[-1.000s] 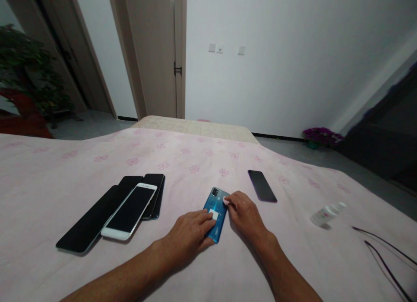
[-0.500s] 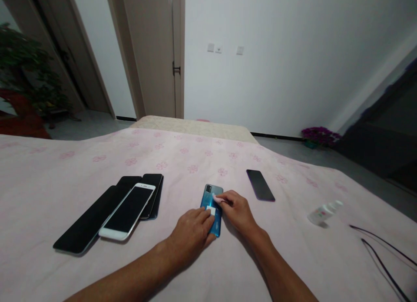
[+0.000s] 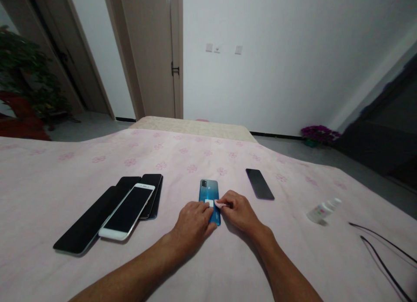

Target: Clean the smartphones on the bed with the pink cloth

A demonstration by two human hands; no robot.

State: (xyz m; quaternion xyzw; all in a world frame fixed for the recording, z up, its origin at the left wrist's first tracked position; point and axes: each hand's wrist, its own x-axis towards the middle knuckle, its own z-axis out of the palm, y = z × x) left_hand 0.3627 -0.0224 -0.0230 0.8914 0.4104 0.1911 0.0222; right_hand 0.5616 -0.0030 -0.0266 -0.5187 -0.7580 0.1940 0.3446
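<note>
A blue smartphone [image 3: 210,189] lies face down on the pink bedspread, its camera bump at the far end and a white label [image 3: 209,203] on its back. My left hand [image 3: 194,220] grips the phone's lower part from the left, thumb along the near edge and fingers over the back. My right hand [image 3: 239,210] is closed in a pinch on a small pale pink cloth [image 3: 219,204], which touches the phone's back just right of the label. The cloth is partly hidden by the fingers.
Left of my hands lie a white-framed phone [image 3: 128,213] and several dark phones [image 3: 86,221], overlapping. A dark phone [image 3: 259,184] lies to the right. Further right are a small clear bottle [image 3: 322,211] lying tilted and black cables [image 3: 381,258].
My right hand has moved the cloth down the phone's back, from near the camera bump to beside the label. The phone has shifted slightly away from me and turned a little.
</note>
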